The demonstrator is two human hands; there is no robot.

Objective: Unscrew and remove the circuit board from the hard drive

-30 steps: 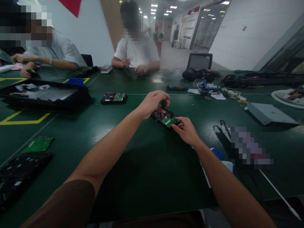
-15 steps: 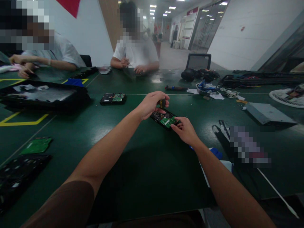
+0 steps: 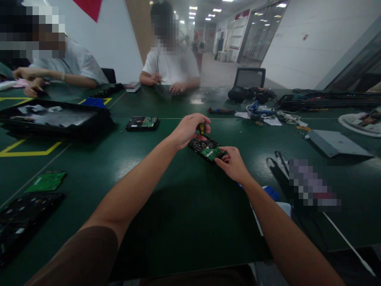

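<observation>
A hard drive [image 3: 207,149] with a green circuit board lies on the green table, at a slant in front of me. My left hand [image 3: 192,129] is closed around a short black-and-yellow screwdriver [image 3: 201,128] above the drive's far left part; its tip is hidden behind the fingers. Gripping the near right end of the drive is my right hand [image 3: 232,161], thumb on the near side and fingers over the far edge.
A second hard drive [image 3: 142,123] lies further left, near a black tray [image 3: 98,119]. At the left front are a loose green circuit board [image 3: 46,181] and a black drive [image 3: 22,218]. A grey metal box [image 3: 336,143] sits at right. Two people are across the table.
Both hands stay almost where they were on the drive. The screwdriver handle looks slightly turned in my left hand, and the view has shifted a little.
</observation>
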